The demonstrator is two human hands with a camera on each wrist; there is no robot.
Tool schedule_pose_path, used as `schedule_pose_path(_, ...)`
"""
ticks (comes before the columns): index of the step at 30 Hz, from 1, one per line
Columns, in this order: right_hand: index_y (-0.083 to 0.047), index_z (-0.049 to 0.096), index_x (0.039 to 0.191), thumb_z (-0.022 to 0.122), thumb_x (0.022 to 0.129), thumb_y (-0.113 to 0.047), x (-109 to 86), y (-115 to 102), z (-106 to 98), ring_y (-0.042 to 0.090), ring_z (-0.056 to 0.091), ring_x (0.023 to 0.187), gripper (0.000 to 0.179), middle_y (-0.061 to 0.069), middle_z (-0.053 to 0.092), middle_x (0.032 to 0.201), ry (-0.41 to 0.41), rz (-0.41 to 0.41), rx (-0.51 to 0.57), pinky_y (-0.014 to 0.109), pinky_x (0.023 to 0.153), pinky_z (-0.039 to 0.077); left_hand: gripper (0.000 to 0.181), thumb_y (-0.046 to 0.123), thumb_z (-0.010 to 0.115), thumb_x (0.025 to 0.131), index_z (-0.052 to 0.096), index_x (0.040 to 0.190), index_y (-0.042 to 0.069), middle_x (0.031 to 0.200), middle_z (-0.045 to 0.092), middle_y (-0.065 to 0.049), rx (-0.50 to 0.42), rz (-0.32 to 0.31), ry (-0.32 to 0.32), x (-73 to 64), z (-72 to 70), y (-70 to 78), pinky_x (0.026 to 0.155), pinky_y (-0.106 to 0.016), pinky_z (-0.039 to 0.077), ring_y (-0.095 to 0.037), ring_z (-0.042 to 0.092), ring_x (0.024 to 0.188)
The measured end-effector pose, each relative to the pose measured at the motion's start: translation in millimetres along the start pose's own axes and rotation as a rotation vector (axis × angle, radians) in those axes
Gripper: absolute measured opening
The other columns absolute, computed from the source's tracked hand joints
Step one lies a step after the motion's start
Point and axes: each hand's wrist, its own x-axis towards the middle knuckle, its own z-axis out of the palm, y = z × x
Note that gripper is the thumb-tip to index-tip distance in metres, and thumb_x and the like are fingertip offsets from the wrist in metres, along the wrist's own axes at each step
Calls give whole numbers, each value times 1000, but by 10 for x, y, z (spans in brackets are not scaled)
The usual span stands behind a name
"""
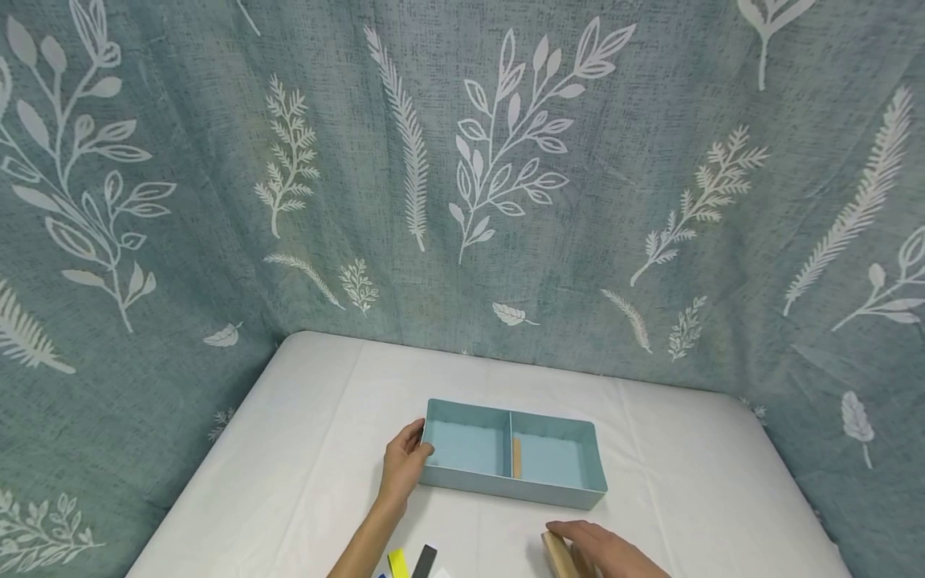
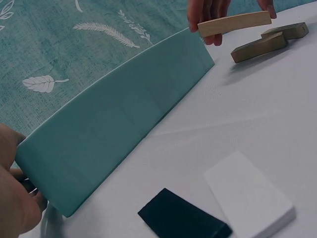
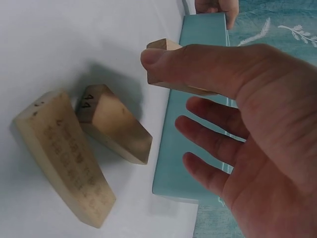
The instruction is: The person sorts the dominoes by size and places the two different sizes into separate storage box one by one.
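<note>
A teal box [image 1: 506, 486] with two compartments lies on the white cloth. My left hand [image 1: 406, 466] grips its left end, thumb at the rim and fingers behind the wall. One light wooden piece [image 1: 516, 458] stands in the right compartment against the divider. In front of the box's right part, my right hand [image 3: 267, 109] pinches a wooden block [image 2: 235, 24] between thumb and fingers, above the cloth. Two more wooden blocks lie on the cloth beneath it: a longer one with faint writing [image 3: 69, 158] and a shorter one marked "44" [image 3: 116, 124].
Near the left forearm lie a yellow piece [image 1: 398, 563], a black block [image 2: 181, 218] and a white block [image 2: 250, 193]. A blue bit shows at the head view's lower edge. Leaf-patterned green fabric [image 1: 433, 305] hangs behind the white-covered surface [image 1: 347, 417].
</note>
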Motion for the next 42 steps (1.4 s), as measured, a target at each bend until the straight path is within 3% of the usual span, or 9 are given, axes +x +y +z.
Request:
schedule_pose_path(9,-9,42,148,73,85,-51,-94,-97,-78,11,54,117,81,3,54,137,38,29,66,34,88,54,54,-1,55,87,47,140,-9,145,45,-29,7,1,26,-14,18,8,109,-45,39,-41,41,136)
schedule_pose_path(15,-20,32,154,74,88,-38,-115,-100,-127,15,46,128,81,6,44,147,49,30,204,36,88,53,53,-3,56,86,48,138,-10,143,47,-29,7,20,36,-11,26,8,109,-44,40,-41,43,135)
schedule_pose_path(18,-18,30,155,77,86,-34,-90,-73,-137,16,47,125,85,5,44,146,67,-16,221,36,86,53,53,-3,56,86,48,138,-9,142,47,-29,2,31,38,-7,27,12,108,-42,40,-41,44,134)
schedule_pose_path(24,-8,37,150,83,80,-33,-41,-20,-148,9,52,117,87,6,49,139,175,-141,104,33,87,54,53,-4,57,86,49,138,-9,143,47,-29,-27,46,39,-5,23,10,109,-41,40,-40,42,135)
schedule_pose_path(28,-5,36,150,80,84,-18,-30,-12,-157,8,53,112,81,6,49,134,220,-221,113,31,86,56,53,-5,57,86,49,138,-8,144,46,-28,-47,59,36,-6,17,8,109,-40,39,-40,41,136)
schedule_pose_path(32,-2,35,150,78,78,4,-3,-10,-177,10,53,106,84,6,50,129,273,-346,106,30,81,59,52,-4,57,87,50,138,-8,144,47,-27,-43,55,43,-3,16,9,108,-36,39,-39,42,136)
schedule_pose_path(42,-6,35,151,79,69,14,64,-40,-286,14,56,105,95,12,49,134,346,-349,65,30,76,59,52,-5,58,86,51,138,-7,144,48,-25,-69,52,34,3,5,1,107,-29,39,-37,43,136)
